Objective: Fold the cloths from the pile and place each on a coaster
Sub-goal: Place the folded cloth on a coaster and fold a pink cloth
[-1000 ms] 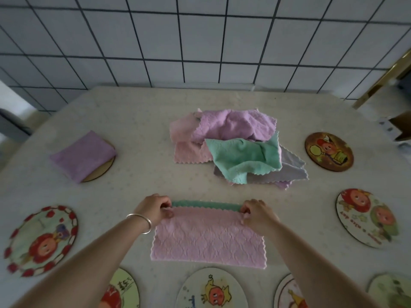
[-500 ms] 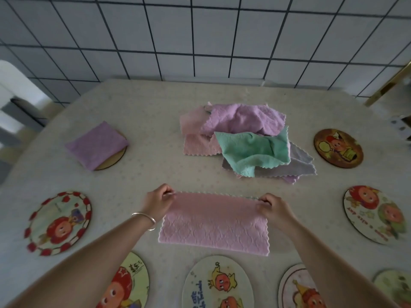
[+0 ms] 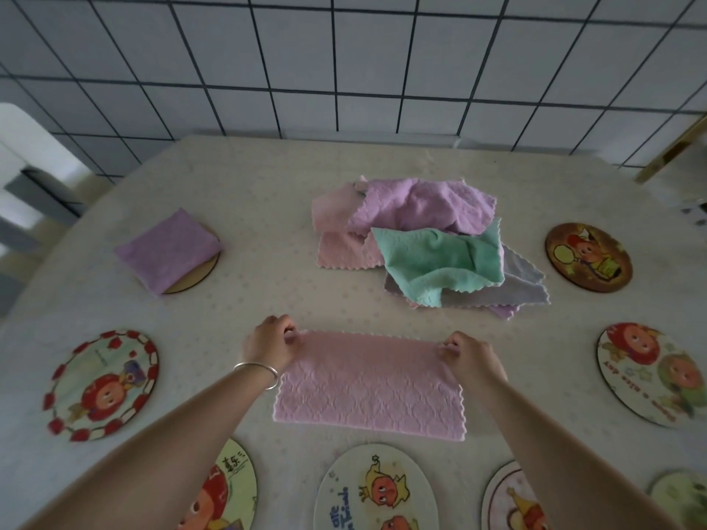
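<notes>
We judge the first fold done: our left hand (image 3: 269,344) and right hand (image 3: 472,359) each pinch a far corner of the pink waffle-textured cloth (image 3: 369,388), lying on the table (image 3: 248,208) — near the pile (image 3: 421,239). Next, probably a crosswise fold — corners aligned.

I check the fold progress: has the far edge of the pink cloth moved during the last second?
Yes. The pink cloth now covers the green strip beyond its far edge, nearer the pile.

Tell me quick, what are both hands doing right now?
Left hand: pinching the pink cloth's far left corner.
Right hand: pinching its far right corner.
</notes>
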